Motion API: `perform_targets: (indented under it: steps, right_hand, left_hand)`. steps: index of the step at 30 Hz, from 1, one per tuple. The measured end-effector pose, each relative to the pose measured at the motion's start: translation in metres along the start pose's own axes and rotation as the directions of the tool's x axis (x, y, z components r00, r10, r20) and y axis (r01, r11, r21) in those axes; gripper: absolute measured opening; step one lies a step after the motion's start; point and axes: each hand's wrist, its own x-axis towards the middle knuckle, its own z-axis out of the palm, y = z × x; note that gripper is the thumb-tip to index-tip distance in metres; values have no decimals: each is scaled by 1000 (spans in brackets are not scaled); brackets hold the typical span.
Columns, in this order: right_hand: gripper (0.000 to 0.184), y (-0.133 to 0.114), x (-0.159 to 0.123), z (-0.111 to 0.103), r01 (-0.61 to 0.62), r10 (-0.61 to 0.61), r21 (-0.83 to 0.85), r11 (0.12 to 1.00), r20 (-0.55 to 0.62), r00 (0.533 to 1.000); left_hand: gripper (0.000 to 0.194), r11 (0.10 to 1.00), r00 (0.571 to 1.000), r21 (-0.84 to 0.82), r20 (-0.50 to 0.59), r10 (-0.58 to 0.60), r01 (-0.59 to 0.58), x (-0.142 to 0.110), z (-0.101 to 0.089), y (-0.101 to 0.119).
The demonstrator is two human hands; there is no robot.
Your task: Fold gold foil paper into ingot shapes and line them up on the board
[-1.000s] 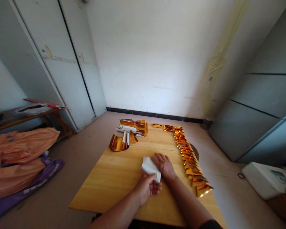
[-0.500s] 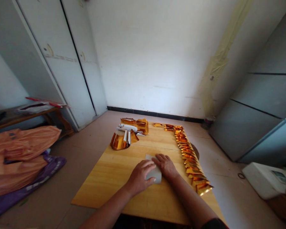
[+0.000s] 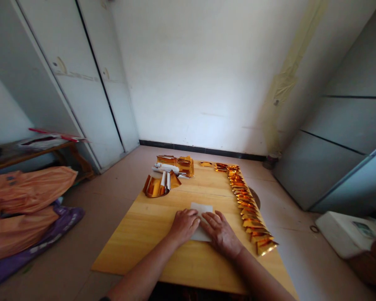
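A small whitish-grey sheet of paper (image 3: 202,207) lies on the wooden board in front of me, its middle covered by my hands. My left hand (image 3: 184,225) is closed, with curled fingers gripping the paper at its left side. Stretched flat across the right part of the sheet are the fingers of my right hand (image 3: 222,234), open and pressing down. The two hands nearly meet at the fingertips. To the right runs a long overlapping row of folded gold foil papers (image 3: 246,205).
Curved gold foil sheets (image 3: 156,186) and a stack of foil papers (image 3: 185,166) are at the board's far left. The wooden tabletop (image 3: 134,234) ends just before me. An orange and purple bag (image 3: 28,205) lies left; a white box (image 3: 344,234) stands right.
My left hand has lowered and closed at the paper. My right hand has drawn nearer to me, its fingers now flat on the sheet, which lies flatter.
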Motion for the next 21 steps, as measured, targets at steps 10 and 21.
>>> perform_targets:
  steps: [10,21]
  right_hand:
    - [26,2,12,4,-307,393,569,762,-30,919]
    - [17,8,65,6,-732,735,175,658,61,675]
  left_hand:
    - [42,925,992,-363,-24,-126,108,4,1,-20]
    - [49,865,904,-396,-164,-396,307,24,20,-36]
